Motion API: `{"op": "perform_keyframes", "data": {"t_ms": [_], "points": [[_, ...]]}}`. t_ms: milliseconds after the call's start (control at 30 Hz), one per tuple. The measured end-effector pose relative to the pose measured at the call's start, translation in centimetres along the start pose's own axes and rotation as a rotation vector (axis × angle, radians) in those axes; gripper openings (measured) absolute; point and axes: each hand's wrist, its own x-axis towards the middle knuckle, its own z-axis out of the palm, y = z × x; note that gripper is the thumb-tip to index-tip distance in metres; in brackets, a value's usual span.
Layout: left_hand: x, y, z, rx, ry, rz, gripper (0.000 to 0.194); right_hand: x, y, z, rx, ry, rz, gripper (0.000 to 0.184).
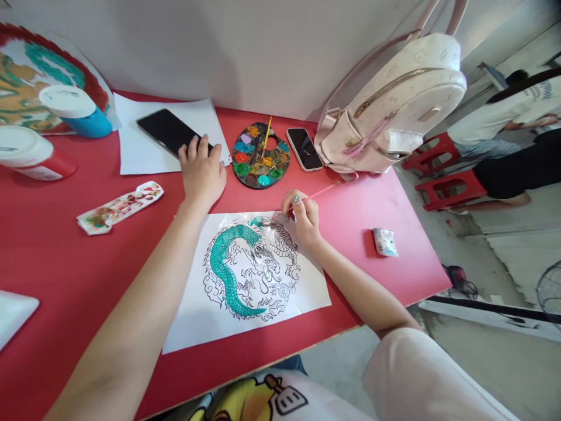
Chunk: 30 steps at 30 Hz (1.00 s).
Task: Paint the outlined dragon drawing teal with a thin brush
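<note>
1. R hand (305,219) pinched on a thin pink brush (325,189); handle slants up toward the bag, bristle end down nr top of the dragon drawing (274,266). Can't tell from here if the tip's touching.
2. L hand (202,172) well apart from the R, palm down, fingers loosely bent over the near end of a black phone (162,130); not gripping, AFAICT.
3. Drawing's on a white sheet flat on the red bench (372,202), in front of the person, btwn the forearms. Long curved body mostly teal, plus a small teal bit up top; head & surrounding swirls just black outline.
4. Black phone lies partly on white paper (135,155), beyond the drawing to the L.
5. Paint palette (253,180) just past the drawing, approx. btwn the two hands; several colours in its wells, yellow brush (267,137) lying across it.
6. R of palette: 2nd phone (304,149), then a pale pink backpack (394,111) against the wall. Small white packet (385,242) nr the bench's R side.
7. Far L: blue bottle (90,120), red bottle (39,158), both w/ white caps; paint-smeared strip (120,207) nearer the L forearm.
8. Off R, ppl on red stools (475,186).
</note>
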Motion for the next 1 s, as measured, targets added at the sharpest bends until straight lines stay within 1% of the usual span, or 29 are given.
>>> {"op": "perform_keyframes", "data": {"t_ms": [67, 200, 367, 500, 600, 667, 767, 933, 1000], "points": [[0.00, 0.02, -0.08, -0.008, -0.011, 0.002, 0.060, -0.03, -0.04, 0.03, -0.013, -0.018, 0.015, 0.076], [-0.05, -0.07, 0.09, -0.039, 0.035, 0.006, 0.053, -0.07, -0.06, 0.01, -0.037, 0.046, 0.013, 0.079], [-0.12, -0.17, 0.33, -0.028, 0.029, 0.002, 0.054, -0.08, -0.09, 0.00, -0.032, -0.003, 0.015, 0.076], [-0.18, -0.20, 0.54, -0.032, 0.078, 0.012, 0.050, -0.07, -0.29, 0.06, -0.030, 0.060, 0.005, 0.078], [-0.20, -0.22, 0.61, -0.023, 0.100, 0.031, 0.050, -0.01, -0.47, 0.10, -0.044, 0.025, 0.007, 0.079], [-0.20, -0.21, 0.60, -0.019, 0.101, 0.033, 0.050, 0.01, -0.49, 0.12, -0.064, 0.019, 0.029, 0.080], [-0.21, -0.13, 0.55, -0.025, 0.093, 0.017, 0.049, 0.00, -0.38, 0.11, -0.064, 0.056, 0.026, 0.080], [-0.17, -0.16, 0.39, -0.055, 0.075, 0.017, 0.052, 0.01, -0.21, 0.06, -0.054, 0.007, 0.019, 0.078], [-0.13, -0.28, 0.30, -0.053, 0.052, 0.021, 0.054, 0.01, -0.21, 0.04, -0.062, 0.042, 0.020, 0.079]]}}
